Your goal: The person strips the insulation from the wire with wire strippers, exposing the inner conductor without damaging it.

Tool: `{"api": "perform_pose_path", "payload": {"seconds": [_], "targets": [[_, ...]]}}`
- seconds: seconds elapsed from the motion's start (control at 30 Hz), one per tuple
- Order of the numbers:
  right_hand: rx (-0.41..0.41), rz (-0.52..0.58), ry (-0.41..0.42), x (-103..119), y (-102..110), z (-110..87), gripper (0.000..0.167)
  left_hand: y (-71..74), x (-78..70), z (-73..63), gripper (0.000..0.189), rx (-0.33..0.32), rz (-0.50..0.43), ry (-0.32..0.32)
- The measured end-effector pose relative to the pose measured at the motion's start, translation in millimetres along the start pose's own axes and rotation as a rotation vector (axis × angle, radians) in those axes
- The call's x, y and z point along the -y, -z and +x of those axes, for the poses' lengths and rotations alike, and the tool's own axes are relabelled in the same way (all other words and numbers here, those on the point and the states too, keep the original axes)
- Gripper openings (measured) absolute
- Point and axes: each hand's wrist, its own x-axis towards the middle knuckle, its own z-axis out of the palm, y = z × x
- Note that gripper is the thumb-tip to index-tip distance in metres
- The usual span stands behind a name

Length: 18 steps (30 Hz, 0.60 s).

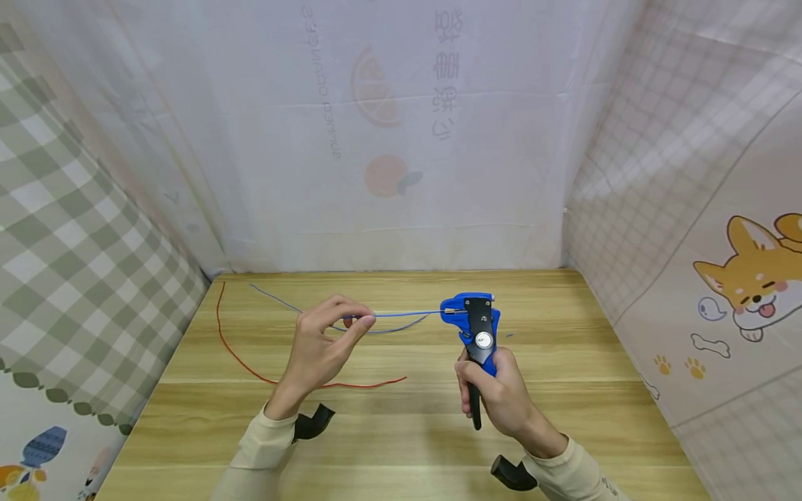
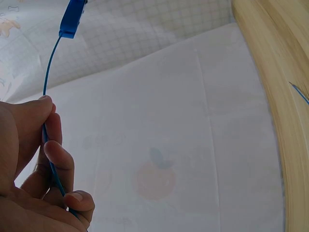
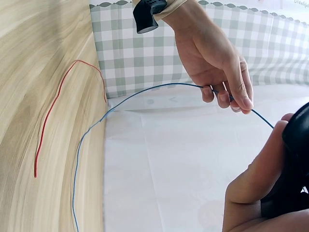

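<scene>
Blue wire [image 1: 407, 314] is pinched between the thumb and forefinger of the left hand [image 1: 322, 346], the other fingers loosely bent with the wire passing along them in the left wrist view. From the fingertips it runs rightward, nearly level in the head view, to the nose of a blue-and-black wire stripper [image 1: 479, 327]. A free span of wire separates the pinch from the tool, bowing slightly in the left wrist view.

The relation that seems to count is this crossing: the wire meets the nose from the left, roughly square to the stripper's long axis, which points away from the person with the handles towards them. How firmly the jaws bear on the wire, I cannot tell.

The right hand [image 1: 501, 391] grips the handles from below the head, thumb laid across the black one; it is directly behind the tool, while the left is well apart to its left.

Farther out, more blue wire trails behind the left hand towards the counter [image 1: 564, 417]; whether all of it is one length is unclear. A red wire [image 1: 244, 365] curves across the left side, and a tiny blue scrap [image 1: 509, 335] lies just right of the stripper.
</scene>
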Motion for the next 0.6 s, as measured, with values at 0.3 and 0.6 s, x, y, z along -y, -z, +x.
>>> {"api": "perform_pose_path", "payload": {"seconds": [0.3, 0.6], "targets": [[-0.001, -0.002, 0.001, -0.4, 0.1, -0.1, 0.019, 0.6, -1.4, 0.7, 0.014, 0.004, 0.003, 0.010], [0.009, 0.018, 0.008, 0.2, -0.6, 0.9, 0.022, 0.2, 0.1, -0.7, 0.016, -0.012, -0.007, 0.002]]}}
